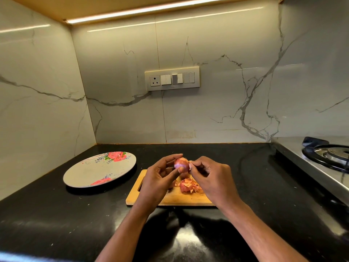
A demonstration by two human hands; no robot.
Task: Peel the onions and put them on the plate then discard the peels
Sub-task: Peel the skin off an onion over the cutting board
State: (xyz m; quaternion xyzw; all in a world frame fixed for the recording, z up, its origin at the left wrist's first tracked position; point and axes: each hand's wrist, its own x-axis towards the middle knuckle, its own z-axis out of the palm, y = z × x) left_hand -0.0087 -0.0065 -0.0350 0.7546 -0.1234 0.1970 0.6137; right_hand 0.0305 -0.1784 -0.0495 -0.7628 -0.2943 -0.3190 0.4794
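My left hand (160, 178) holds a small purple-red onion (181, 163) between thumb and fingertips, above the far edge of the wooden cutting board (136, 197). My right hand (209, 176) pinches a strip of peel at the onion's right side. A pile of loose papery peels (188, 186) lies on the board under my hands; what lies behind my hands there is partly hidden. A round grey plate (98, 171) with red rose prints sits to the left of the board, with nothing on it.
Everything rests on a black stone countertop (56, 214). A steel gas stove (324, 157) stands at the right edge. Marble walls close off the back and left, with a switch panel (172, 78) on the back wall.
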